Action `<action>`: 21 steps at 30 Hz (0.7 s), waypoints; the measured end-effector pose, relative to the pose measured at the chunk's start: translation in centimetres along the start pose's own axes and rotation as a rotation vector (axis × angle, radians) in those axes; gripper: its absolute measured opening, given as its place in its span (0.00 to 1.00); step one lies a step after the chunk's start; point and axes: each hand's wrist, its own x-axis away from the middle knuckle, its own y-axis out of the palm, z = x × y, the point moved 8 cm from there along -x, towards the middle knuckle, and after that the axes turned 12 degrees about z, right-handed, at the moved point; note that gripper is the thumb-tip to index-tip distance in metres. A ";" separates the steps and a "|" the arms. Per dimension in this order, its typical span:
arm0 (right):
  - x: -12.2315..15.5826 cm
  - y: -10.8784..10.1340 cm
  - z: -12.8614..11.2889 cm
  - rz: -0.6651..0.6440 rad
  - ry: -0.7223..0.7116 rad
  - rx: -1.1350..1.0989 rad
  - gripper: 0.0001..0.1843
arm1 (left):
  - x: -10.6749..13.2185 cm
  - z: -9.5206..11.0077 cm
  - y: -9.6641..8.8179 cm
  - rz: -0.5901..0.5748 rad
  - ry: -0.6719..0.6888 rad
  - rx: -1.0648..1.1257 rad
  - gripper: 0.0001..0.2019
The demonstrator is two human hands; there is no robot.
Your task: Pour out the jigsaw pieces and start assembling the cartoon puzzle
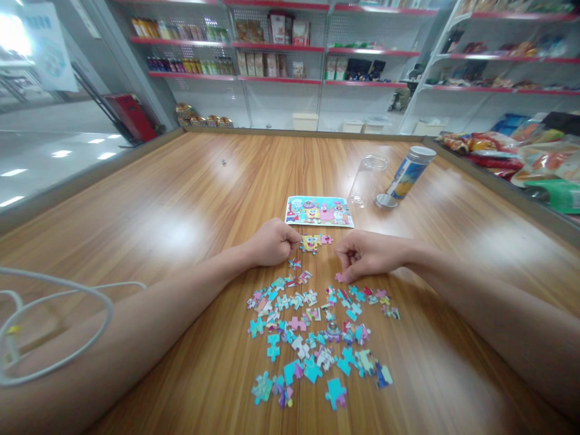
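My left hand (272, 243) rests on the wooden table (181, 199) with its fingers curled, pinching the left edge of a small joined cluster of puzzle pieces (316, 241). My right hand (369, 257) is curled too, its fingertips pinching a pink puzzle piece (339, 277) against the table. Several loose puzzle pieces (317, 335) in pink, turquoise and white lie scattered just in front of both hands. A cartoon reference picture (319, 211) lies flat beyond the joined cluster.
A clear plastic tube (368, 180) and a printed canister (410, 174) lie beyond the picture, a round lid (386, 201) beside them. A white cable (58, 326) loops at the left. Snack packets (521, 157) are piled at the right; shelves (281, 54) line the back.
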 end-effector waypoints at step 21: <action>2.7 7.3 -8.7 -0.121 -0.425 0.176 0.12 | 0.0 0.1 -0.1 0.000 0.000 0.012 0.04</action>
